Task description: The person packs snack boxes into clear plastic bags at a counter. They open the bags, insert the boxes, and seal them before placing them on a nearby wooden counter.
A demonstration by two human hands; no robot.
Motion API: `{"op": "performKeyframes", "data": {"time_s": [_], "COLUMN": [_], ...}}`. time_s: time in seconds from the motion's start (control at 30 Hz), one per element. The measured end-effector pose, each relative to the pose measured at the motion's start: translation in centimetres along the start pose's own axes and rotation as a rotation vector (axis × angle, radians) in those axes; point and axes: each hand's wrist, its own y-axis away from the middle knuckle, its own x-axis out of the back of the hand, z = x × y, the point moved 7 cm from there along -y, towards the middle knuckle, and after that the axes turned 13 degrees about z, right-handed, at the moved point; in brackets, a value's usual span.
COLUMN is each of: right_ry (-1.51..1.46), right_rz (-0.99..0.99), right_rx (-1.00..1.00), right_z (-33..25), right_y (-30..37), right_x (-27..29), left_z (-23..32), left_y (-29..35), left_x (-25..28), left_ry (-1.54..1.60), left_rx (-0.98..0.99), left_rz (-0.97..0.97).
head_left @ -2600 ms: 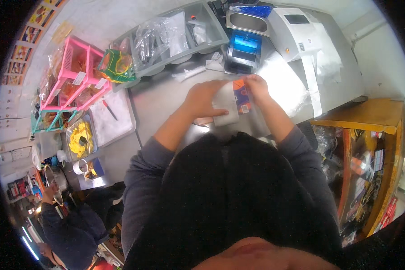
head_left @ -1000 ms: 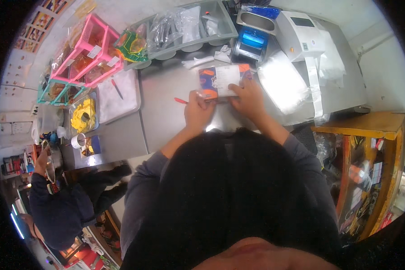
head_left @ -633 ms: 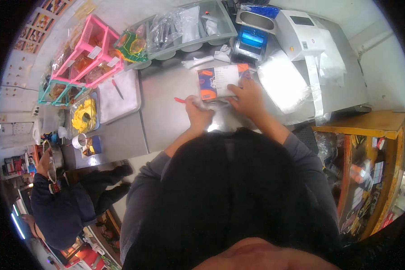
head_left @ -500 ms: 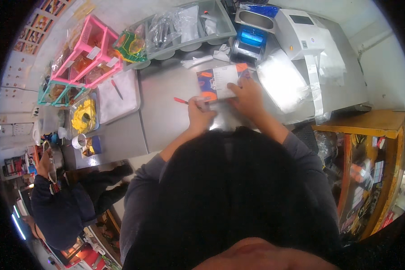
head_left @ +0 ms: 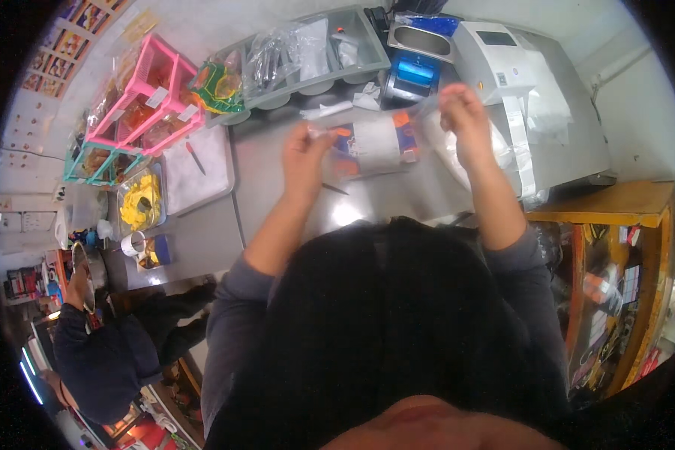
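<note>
The orange-and-blue box [head_left: 376, 146] was at my twelve o'clock, with clear plastic [head_left: 423, 120] about it. My left hand [head_left: 305, 154] pinched the plastic at the box's nine o'clock, my right hand [head_left: 466, 126] pinched it at two. Beyond stood a grey tray [head_left: 330, 79], at my eleven o'clock

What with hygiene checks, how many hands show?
3: left hand, at left of the package; right hand, right of it; co-worker's hand, at a metal pan. Another may be hidden.

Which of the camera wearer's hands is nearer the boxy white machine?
The right hand, beside the boxy white machine. The left hand is farther off, at the left end of the flat orange, blue and white packet.
</note>
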Motion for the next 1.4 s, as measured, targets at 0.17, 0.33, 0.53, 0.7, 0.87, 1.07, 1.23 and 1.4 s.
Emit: {"op": "performKeyframes", "data": {"time_s": [0.17,0.33,0.53,0.7,0.87,1.07,1.23,1.4], "right_ry": [-0.124,-0.33,-0.32,-0.728,-0.349,-0.186,0.011,0.627], "right_rz": [-0.014,-0.145,-0.563,-0.395,-0.67,-0.88,-0.635,0.015], "right_rx": [-0.112,-0.121,-0.553,-0.483,-0.126,-0.064,-0.01,0.86], "right_z": [-2.6,-5.0,0.3,-0.8,1.7,3.4,2.8,6.3], "right_y": [0.0,0.7,4.9,4.3,9.4,11.5,9.0,9.8], "right_x": [-1.9,-2.1,-11.1,-11.0,-14.8,-13.2,-7.3,2.6], "left_z": [3.9,7.4,6.9,7.3,-7.1,-5.6,-8.8,-4.2], "left_y": [-1.7,-1.3,0.6,1.8,-1.5,-2.7,-4.3,-6.0], "left_x": [-1.9,-1.9,-5.8,-3.7,-3.3,-6.5,-5.8,-7.3], "left_ry": [0.026,0.041,-0.576,-0.622,-1.104,-1.443,-1.288,-1.206], "left_rx": [0.174,0.024,-0.39,-0.936,-0.798,-0.267,-0.655,-0.431], "left_rz": [-0.022,-0.056,-0.295,-0.018,-0.025,-0.223,-0.372,-0.326]}}
